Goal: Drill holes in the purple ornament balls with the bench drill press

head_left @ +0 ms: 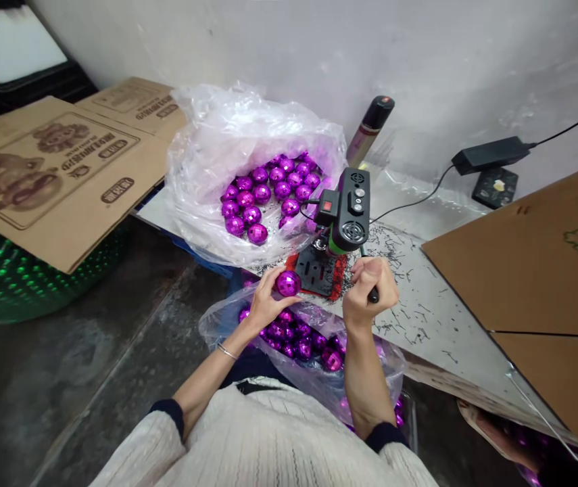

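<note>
My left hand (264,302) holds a shiny purple ball (288,283) between thumb and fingers, at the left edge of a small black press (352,210) on a red-edged base (318,272). My right hand (371,285) is wrapped round the black lever handle (373,295) on the right side of the press. Behind my left hand, a clear plastic bag (200,196) lies open on the table with many purple balls (261,194) inside. A second bag (393,365) of purple balls (331,358) rests below my hands, against my lap.
Cardboard (65,176) lies at the left above green shiny material (40,270). A spray can (370,130) stands behind the press. A black power adapter (494,155) and a cardboard box (537,270) are at the right. Small dark bits litter the white table (435,325).
</note>
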`<state>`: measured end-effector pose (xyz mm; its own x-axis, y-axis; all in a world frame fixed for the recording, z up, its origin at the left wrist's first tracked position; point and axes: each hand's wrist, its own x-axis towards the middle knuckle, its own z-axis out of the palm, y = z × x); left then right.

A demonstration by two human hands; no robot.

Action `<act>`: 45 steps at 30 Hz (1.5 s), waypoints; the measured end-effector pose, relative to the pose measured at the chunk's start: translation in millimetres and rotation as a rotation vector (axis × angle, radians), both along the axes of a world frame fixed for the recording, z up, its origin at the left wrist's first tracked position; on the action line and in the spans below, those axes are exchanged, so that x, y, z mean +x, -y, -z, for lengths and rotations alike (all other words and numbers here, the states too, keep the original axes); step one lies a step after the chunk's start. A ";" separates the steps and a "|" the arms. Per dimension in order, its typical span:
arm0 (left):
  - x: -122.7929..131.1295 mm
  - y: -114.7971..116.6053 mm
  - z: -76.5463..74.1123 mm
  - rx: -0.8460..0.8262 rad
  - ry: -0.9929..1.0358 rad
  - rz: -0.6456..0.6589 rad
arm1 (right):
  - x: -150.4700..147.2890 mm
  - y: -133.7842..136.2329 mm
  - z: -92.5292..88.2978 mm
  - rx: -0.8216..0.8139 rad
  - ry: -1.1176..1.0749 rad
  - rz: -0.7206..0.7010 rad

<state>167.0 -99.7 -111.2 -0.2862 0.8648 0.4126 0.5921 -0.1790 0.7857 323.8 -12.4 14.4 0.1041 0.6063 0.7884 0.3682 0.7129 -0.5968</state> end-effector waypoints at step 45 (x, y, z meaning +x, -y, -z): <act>-78.2 -68.5 -50.6 -0.099 0.822 0.013 | 6.7 -2.8 4.0 0.090 0.072 -0.067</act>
